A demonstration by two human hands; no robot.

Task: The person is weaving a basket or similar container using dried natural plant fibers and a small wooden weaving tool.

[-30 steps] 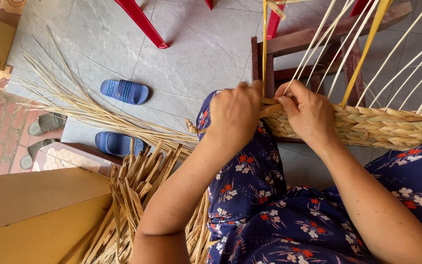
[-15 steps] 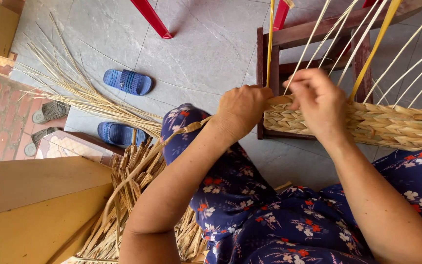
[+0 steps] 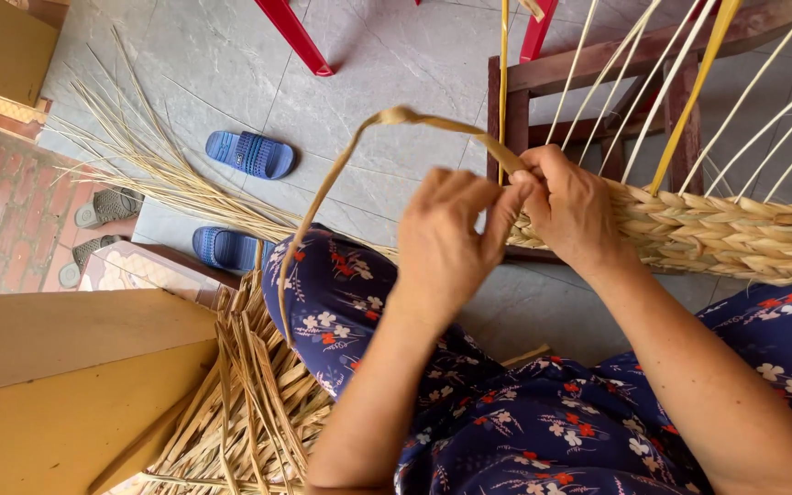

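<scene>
While the left hand [image 3: 446, 234] pinches a long dry straw strand [image 3: 341, 174] that loops up high, the right hand [image 3: 575, 211] grips the same strand at the woven basket [image 3: 726, 234] edge.

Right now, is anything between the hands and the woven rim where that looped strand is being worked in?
Nothing visible. The left hand and right hand meet on the strand right at the woven basket rim. The upright stakes rise further along the rim, beside the hands rather than between them and it.
</scene>
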